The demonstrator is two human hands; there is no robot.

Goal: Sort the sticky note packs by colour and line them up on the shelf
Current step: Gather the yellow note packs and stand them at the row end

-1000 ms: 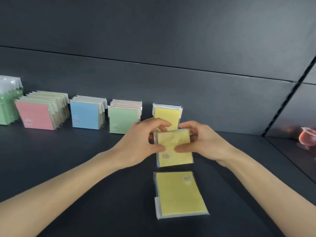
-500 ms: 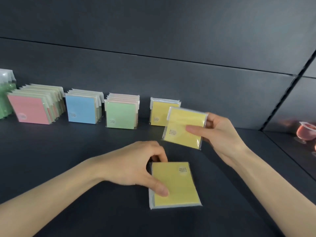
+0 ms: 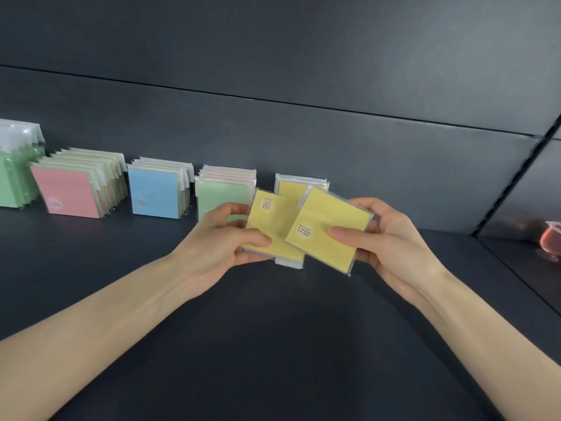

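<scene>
Both hands are raised over the dark matte shelf [image 3: 273,344], each gripping one pack clear of its surface. The left hand [image 3: 212,247] pinches the left yellow sticky note pack in clear plastic wrap [image 3: 271,229]: the thumb lies flat across its lower front face, and the fingers curl round its upper left edge. The right hand [image 3: 391,241] clamps the right yellow wrapped pack [image 3: 326,226] the same way, thumb pressed on the front and fingers wrapped behind the right edge. Both packs are tilted, and the right one overlaps the left one's near side.

Just behind them a third yellow pack [image 3: 291,185] stands upright by the back wall. To its left stand a green stack [image 3: 224,196], a blue stack [image 3: 153,192], a pink stack [image 3: 66,192] and taller green packs [image 3: 15,177] at the far left. A pinkish plastic cup [image 3: 551,241] sits well apart at the right.
</scene>
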